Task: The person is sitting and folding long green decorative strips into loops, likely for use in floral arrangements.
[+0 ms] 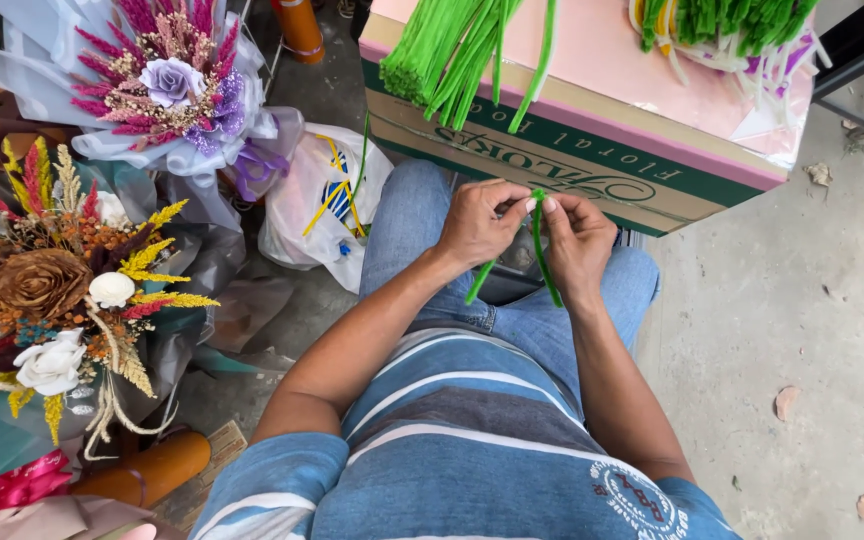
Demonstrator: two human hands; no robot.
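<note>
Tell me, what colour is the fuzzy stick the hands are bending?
Green. The head view shows the pipe cleaner pinched between the left hand and right hand.

- A dried-flower bouquet (pixel 57 300) with a brown rose and white blooms filled the left of the frame.
- Above it, at upper left, sat a purple-rose bouquet (pixel 167 85) in pale wrap.
- A white plastic bag (pixel 317 205) lay on the floor beside it.
- A pink-topped cardboard box (pixel 612 110) stood at upper centre.
- A bundle of light green stems (pixel 442 50) rested on its lid.
</note>
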